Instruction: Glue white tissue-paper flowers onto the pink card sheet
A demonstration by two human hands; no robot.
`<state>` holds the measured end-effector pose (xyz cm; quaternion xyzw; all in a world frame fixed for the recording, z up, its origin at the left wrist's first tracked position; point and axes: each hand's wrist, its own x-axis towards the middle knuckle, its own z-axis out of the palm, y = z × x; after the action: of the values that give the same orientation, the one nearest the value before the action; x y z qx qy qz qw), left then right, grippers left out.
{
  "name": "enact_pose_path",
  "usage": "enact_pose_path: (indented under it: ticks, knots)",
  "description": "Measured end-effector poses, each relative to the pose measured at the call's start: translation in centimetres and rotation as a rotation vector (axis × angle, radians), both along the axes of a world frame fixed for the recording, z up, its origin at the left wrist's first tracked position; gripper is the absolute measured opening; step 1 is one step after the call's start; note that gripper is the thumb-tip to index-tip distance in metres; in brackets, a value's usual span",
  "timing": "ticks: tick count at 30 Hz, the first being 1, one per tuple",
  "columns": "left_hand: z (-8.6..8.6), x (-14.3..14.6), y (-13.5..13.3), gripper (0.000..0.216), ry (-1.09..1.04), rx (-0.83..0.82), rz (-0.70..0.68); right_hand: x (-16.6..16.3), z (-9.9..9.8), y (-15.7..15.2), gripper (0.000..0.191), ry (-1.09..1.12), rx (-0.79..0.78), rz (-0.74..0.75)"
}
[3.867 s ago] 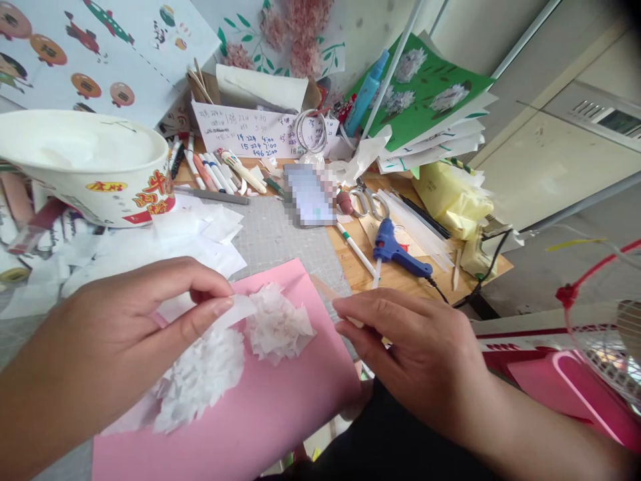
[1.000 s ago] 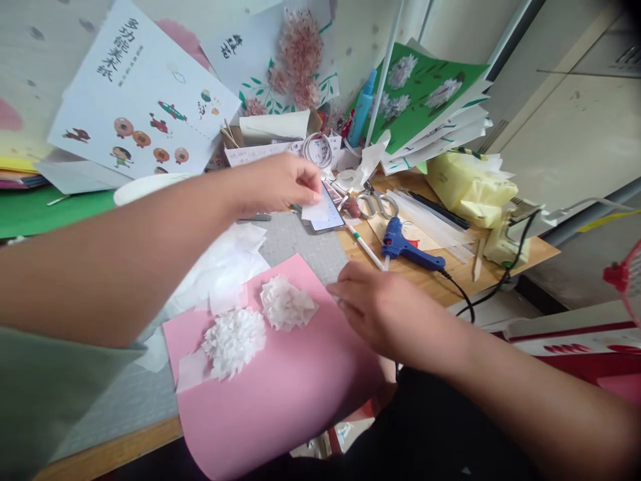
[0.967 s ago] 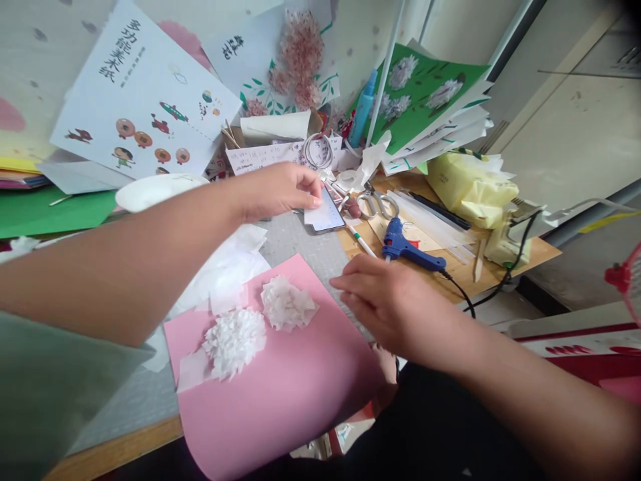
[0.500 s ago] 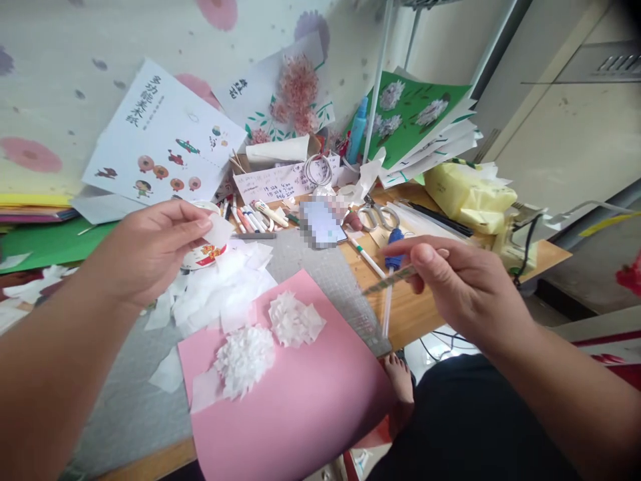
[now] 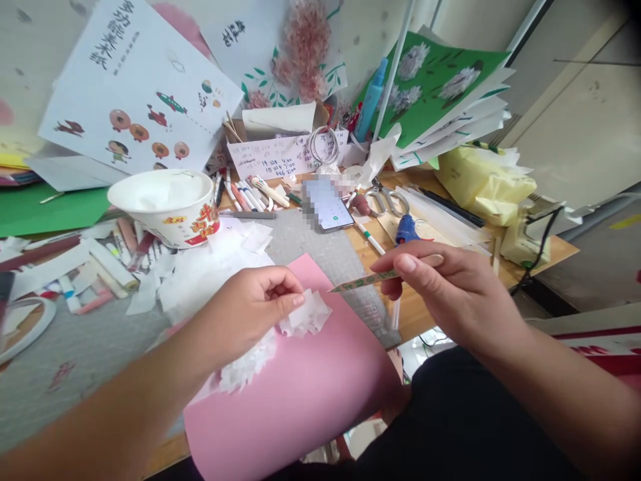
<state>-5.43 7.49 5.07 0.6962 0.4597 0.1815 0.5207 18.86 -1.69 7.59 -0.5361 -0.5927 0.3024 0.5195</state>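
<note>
Left hand (image 5: 250,310) pinching white tissue flower (image 5: 311,315) on pink paper sheet (image 5: 310,401)
Right hand (image 5: 451,294) is pinching thin printed stick (image 5: 360,283) (tip pointing at flower)

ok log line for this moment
left hand: pinching tissue flower | right hand: holding thin stick | flower on: pink card

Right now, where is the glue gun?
In the head view, the glue gun lies right of centre on the desk, just behind the right hand, below the scissors and right of the phone.
</note>
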Motion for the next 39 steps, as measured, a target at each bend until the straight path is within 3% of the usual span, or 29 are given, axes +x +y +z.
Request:
enact_pose_path:
  ticks: [5,11,17,22,33,39]
  knots:
    - [0.1,0.0,-0.2,0.028,0.077,-0.015,-0.012,-0.4,0.4,-0.4,0.034,-0.008,0.032,0.069]
    - [0.5,-0.1,-0.3,0.035,0.205,-0.021,-0.007,-1.0,0.1,-0.3,0.041,-0.135,0.08,0.153]
    - [-0.8,0.7,-0.2,0.029,0.32,0.173,-0.016,-1.5,-0.1,-0.2,0.033,-0.323,0.203,0.207]
    - [-0.6,1.1,0.0,0.024,0.342,0.278,-0.061,-2.1,-0.3,0.1,0.026,-0.425,0.279,0.277]
    - [-0.5,0.5,0.0,0.022,0.4,0.465,-0.157,-2.6,-0.8,0.8,0.032,-0.503,0.192,0.32]
    - [0.0,-0.4,0.1,0.02,0.363,0.496,-0.125,-3.7,-0.6,1.2,0.036,-0.587,0.176,0.29]
